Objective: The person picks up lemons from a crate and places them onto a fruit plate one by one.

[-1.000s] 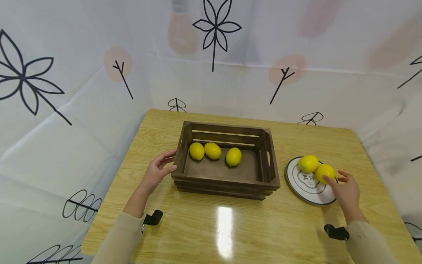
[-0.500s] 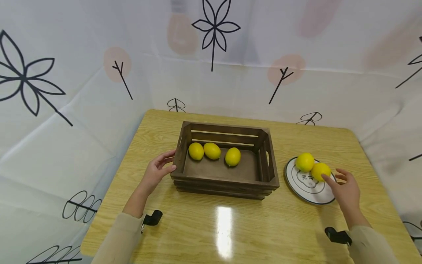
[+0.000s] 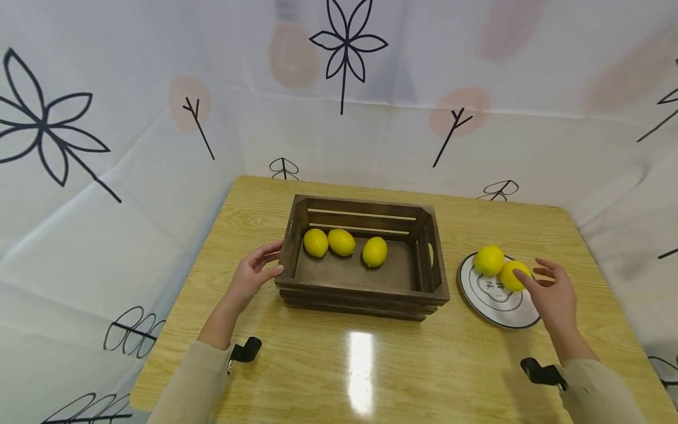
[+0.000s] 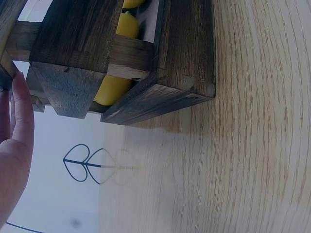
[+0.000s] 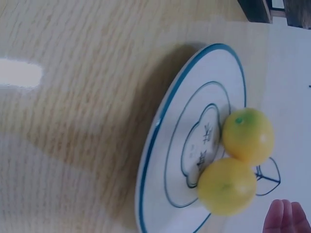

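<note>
A dark brown wooden crate (image 3: 365, 288) stands mid-table with three lemons inside: the left lemon (image 3: 316, 243), the middle lemon (image 3: 341, 242) and the right lemon (image 3: 375, 252). My left hand (image 3: 253, 275) rests its fingertips and thumb on the crate's left end, fingers fairly straight. On a white dark-rimmed plate (image 3: 492, 315) to the right, a greenish-tipped lemon (image 3: 489, 260) sits against a second lemon (image 3: 515, 275). My right hand (image 3: 553, 294) hovers over the plate's right edge, thumb overlapping the second lemon and fingers spread beyond it. The right wrist view shows its fingertips (image 5: 287, 218) apart from both fruits.
The pale wooden table (image 3: 328, 353) carries crate and plate, with bare wood in front of the crate. A white cloth (image 3: 392, 141) printed with plant outlines hangs behind and at both sides. The plate lies just right of the crate.
Both lemons on the plate have shifted slightly left. My right hand's fingers have lifted a little and spread away from the nearer one. The left hand and crate stay put.
</note>
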A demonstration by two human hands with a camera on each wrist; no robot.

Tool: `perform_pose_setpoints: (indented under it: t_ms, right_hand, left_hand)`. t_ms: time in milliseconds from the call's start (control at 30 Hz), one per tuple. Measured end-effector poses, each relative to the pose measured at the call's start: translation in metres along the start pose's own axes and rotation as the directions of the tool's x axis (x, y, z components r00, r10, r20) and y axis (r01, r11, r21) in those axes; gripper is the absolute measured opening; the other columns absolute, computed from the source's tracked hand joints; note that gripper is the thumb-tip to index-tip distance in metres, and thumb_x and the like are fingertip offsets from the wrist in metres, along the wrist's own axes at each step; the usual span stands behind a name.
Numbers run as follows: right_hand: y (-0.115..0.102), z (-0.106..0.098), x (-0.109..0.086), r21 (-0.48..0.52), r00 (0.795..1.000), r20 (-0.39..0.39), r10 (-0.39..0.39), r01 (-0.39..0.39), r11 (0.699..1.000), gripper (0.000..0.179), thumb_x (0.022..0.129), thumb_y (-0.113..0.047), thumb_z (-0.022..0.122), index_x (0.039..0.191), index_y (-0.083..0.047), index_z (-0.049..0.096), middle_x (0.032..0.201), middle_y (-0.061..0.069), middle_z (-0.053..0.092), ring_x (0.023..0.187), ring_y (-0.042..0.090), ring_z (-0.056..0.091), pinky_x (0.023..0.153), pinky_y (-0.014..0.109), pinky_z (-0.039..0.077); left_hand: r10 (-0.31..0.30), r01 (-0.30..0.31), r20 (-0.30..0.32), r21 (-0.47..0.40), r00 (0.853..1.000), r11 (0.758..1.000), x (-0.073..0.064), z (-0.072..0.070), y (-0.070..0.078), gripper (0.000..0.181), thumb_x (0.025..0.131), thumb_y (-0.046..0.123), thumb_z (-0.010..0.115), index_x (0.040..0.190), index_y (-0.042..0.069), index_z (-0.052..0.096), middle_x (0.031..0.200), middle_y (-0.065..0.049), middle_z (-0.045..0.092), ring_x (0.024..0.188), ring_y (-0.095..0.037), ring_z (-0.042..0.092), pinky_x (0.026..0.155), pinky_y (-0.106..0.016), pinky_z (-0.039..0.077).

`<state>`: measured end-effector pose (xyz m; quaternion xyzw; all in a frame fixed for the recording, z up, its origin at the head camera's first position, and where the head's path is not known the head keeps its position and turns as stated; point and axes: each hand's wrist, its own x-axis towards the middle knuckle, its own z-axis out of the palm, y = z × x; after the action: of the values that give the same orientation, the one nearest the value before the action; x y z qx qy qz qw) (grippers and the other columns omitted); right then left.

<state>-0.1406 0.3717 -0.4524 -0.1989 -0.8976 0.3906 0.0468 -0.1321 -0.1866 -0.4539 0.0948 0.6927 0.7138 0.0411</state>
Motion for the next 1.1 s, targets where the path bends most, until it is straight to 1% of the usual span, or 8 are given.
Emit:
perform_pose_setpoints:
  t_ms: [67,200,333,433,733,967,1100]
  right_hand:
    - [-0.008,-0.001,-0.003,-0.002,1.000,0.003,-0.008,0.008,1.000,0.074,0.089,-0.045,0.057,0.143,-0.002,0.030,0.133,0.024,0.039,0.095,0.024,0.043,0.059,0.014,0.038]
    - [-0.018,-0.001,-0.004,-0.007,1.000,0.001,-0.018,0.018,1.000,0.072,0.089,-0.043,0.058,0.142,-0.002,0.032,0.133,0.023,0.040,0.093,0.017,0.042,0.059,0.012,0.038]
    - [-0.025,-0.001,-0.004,-0.010,0.999,-0.004,-0.040,0.040,0.999,0.072,0.088,-0.044,0.059,0.142,-0.002,0.034,0.132,0.023,0.041,0.094,0.019,0.042,0.061,0.014,0.038]
    - [-0.031,-0.001,-0.005,-0.005,0.998,-0.001,-0.057,0.057,0.998,0.072,0.088,-0.044,0.059,0.142,-0.003,0.034,0.132,0.022,0.041,0.093,0.017,0.042,0.061,0.013,0.038]
    - [-0.050,-0.002,-0.006,0.055,0.993,0.011,-0.119,0.118,0.992,0.071,0.088,-0.043,0.060,0.142,-0.004,0.035,0.128,0.018,0.042,0.094,0.011,0.041,0.064,0.008,0.039]
    - [-0.061,-0.001,-0.007,0.076,0.992,0.007,-0.128,0.127,0.989,0.069,0.088,-0.042,0.060,0.141,-0.005,0.036,0.127,0.016,0.042,0.095,0.012,0.041,0.067,0.009,0.038]
    - [-0.067,0.001,-0.006,0.090,0.987,0.005,-0.158,0.157,0.983,0.067,0.088,-0.040,0.061,0.141,-0.006,0.037,0.125,0.014,0.044,0.095,0.011,0.042,0.068,0.009,0.038]
  left_hand:
    - [0.005,-0.005,0.002,0.001,1.000,1.000,0.001,0.000,0.000,0.053,0.089,0.004,0.061,0.137,-0.002,0.041,0.137,-0.009,0.044,0.119,-0.018,0.044,0.093,-0.024,0.043]
    - [0.007,-0.007,0.004,-0.002,1.000,1.000,0.001,0.001,0.000,0.052,0.089,0.003,0.061,0.137,-0.002,0.041,0.137,-0.008,0.044,0.119,-0.018,0.044,0.092,-0.024,0.043]
    - [0.009,-0.009,0.004,-0.005,1.000,1.000,0.001,0.001,0.001,0.052,0.089,0.003,0.061,0.137,-0.002,0.041,0.137,-0.009,0.044,0.119,-0.019,0.044,0.093,-0.025,0.043]
    - [0.007,-0.007,0.001,-0.003,1.000,1.000,0.001,0.001,0.001,0.053,0.089,0.004,0.062,0.137,-0.002,0.042,0.137,-0.009,0.044,0.119,-0.018,0.044,0.093,-0.024,0.043]
    - [0.001,-0.001,-0.004,-0.006,1.000,1.000,0.000,0.002,0.002,0.054,0.088,0.006,0.063,0.137,-0.002,0.042,0.137,-0.009,0.044,0.119,-0.018,0.045,0.093,-0.025,0.043]
    - [0.001,-0.001,-0.008,0.011,1.000,1.000,0.000,0.001,0.002,0.053,0.089,0.005,0.062,0.137,-0.002,0.042,0.137,-0.010,0.044,0.119,-0.018,0.045,0.093,-0.024,0.042]
    - [0.005,-0.005,-0.005,0.007,1.000,1.000,0.000,0.001,0.001,0.052,0.089,0.005,0.062,0.137,-0.002,0.042,0.137,-0.011,0.043,0.120,-0.020,0.044,0.094,-0.024,0.042]
